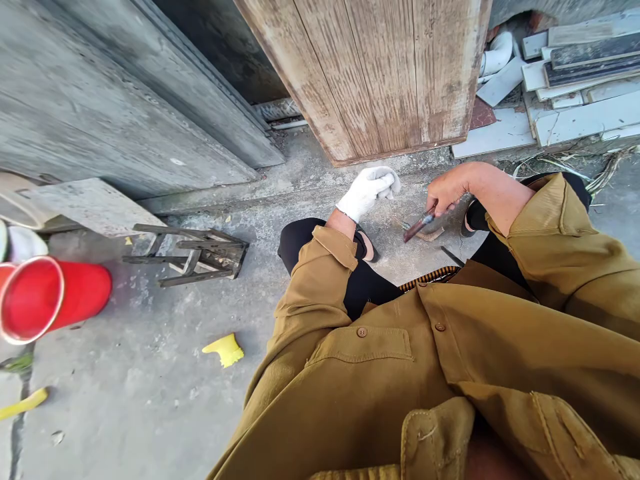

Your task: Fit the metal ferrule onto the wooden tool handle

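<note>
My left hand (367, 192), in a white knitted glove, is closed with its fingers curled, just in front of the lower edge of a worn wooden panel (370, 80). What it holds, if anything, is hidden; a pale edge shows beside the fingers. My bare right hand (446, 189) grips a slim hand tool with a reddish-brown end (419, 225) that points down and left over the concrete. Its exact kind is not clear. Below it lies a small light-brown piece (431, 235), and nearer my lap is a thin dark strip (453, 257).
To the left, a small wooden stool (200, 257) lies on its side near a red bucket (83, 293). A yellow scrap (225, 350) is on the concrete floor. Stacked boards and tiles (585, 127) and a white pipe (497, 55) are at the right. Grey planks (100, 93) lean at upper left.
</note>
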The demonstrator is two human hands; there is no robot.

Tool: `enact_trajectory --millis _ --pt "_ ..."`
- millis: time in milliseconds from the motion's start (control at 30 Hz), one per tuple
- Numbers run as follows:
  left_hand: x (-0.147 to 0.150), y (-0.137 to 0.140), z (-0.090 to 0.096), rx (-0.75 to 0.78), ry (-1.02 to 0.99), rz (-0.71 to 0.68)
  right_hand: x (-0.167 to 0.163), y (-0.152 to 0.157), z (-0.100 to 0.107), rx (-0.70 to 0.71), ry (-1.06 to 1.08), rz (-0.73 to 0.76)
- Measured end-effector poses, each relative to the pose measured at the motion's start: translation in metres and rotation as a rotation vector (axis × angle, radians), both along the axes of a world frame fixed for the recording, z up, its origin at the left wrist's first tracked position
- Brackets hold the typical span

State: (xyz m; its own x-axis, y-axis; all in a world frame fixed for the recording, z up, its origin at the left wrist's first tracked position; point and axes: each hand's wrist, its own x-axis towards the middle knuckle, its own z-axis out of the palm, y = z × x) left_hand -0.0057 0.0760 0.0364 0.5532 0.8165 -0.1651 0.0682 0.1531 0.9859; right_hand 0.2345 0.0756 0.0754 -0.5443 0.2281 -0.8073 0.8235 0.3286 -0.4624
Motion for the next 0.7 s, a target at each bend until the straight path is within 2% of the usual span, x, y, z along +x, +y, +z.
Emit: enact_trajectory --millis 133,200,267,300,367,433,500,533,600,633,700 --pt "0.003 0.004 -0.008 -0.001 0.057 0.092 -0.008 -0.005 0.012 -0.161 0.152 0.02" --pt "0.003 0.006 -0.011 -0.004 0.117 0.123 0.0 -0.003 0.022 -0.175 0.217 -0.004" --pt "0.004 0.007 -0.014 0.003 0.158 0.151 0.013 0.0 0.032 -0.118 0.3 -0.091" --pt "0.005 0.008 -0.016 0.005 0.162 0.155 0.02 0.002 0.036 -0.059 0.354 -0.179" --pt "0.006 0.006 -0.019 0.0 0.131 0.116 0.034 0.006 0.042 0.119 0.486 -0.447" --pt "0.007 0.003 -0.021 -0.019 0.075 0.007 0.042 0.01 0.041 0.3 0.581 -0.737" --pt "0.009 -0.001 -0.021 -0.041 0.032 -0.131 0.042 0.015 0.035 0.461 0.536 -0.918" --pt "0.01 -0.003 -0.021 -0.053 0.023 -0.189 0.039 0.018 0.03 0.537 0.456 -0.934" --pt "0.012 -0.006 -0.02 -0.076 0.016 -0.268 0.03 0.021 0.02 0.664 0.223 -0.828" --pt "0.012 -0.007 -0.02 -0.081 0.017 -0.282 0.024 0.021 0.014 0.678 0.098 -0.719" --pt "0.012 -0.007 -0.021 -0.075 0.043 -0.275 0.013 0.017 0.006 0.555 -0.087 -0.467"
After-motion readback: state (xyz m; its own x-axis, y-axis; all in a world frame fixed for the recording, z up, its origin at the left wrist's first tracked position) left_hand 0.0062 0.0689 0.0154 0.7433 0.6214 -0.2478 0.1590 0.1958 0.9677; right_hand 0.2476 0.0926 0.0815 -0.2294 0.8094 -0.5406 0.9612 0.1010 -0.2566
